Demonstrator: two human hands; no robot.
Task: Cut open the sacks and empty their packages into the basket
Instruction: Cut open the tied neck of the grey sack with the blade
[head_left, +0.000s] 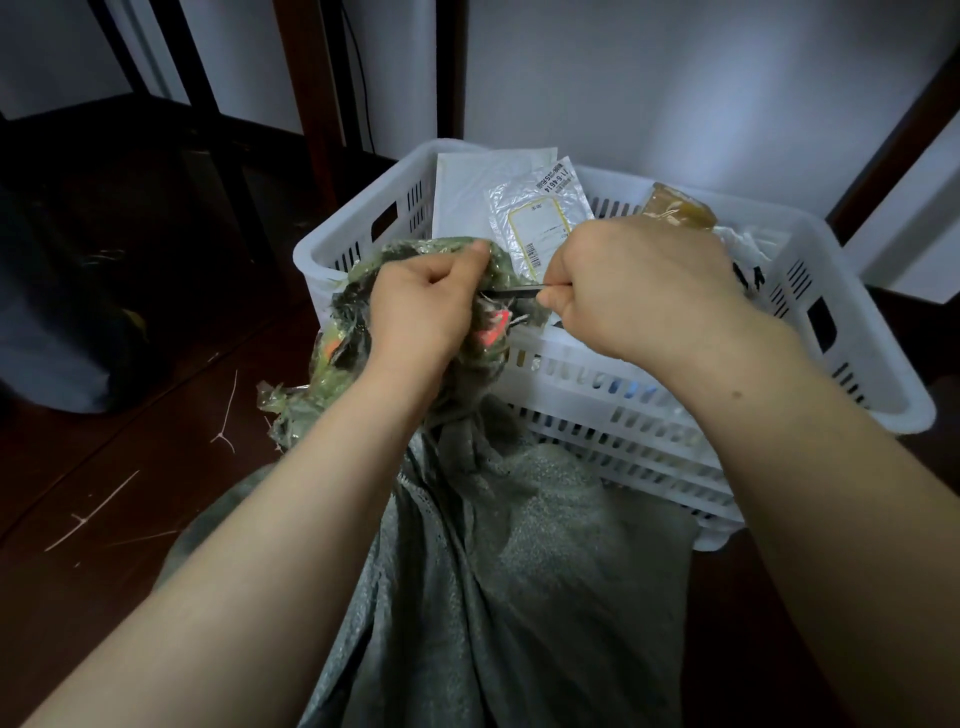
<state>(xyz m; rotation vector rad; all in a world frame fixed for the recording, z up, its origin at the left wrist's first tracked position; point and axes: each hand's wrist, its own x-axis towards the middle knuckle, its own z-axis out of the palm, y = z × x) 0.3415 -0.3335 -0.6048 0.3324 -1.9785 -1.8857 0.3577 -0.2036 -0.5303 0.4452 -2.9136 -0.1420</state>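
Grey woven sack (509, 545) lies against the basket front. Its neck, bound in greenish tape, is not yet open. L hand (415, 306): fingers curled tight round the taped neck. Thin dark blade (514, 292) is at the tape. R hand (639, 291): fist closed on the handle. White basket (831, 332) already holds several pkgs, incl. a clear labelled mailer (540, 213). Est.: mid-cut, emptying of this sack still to do.
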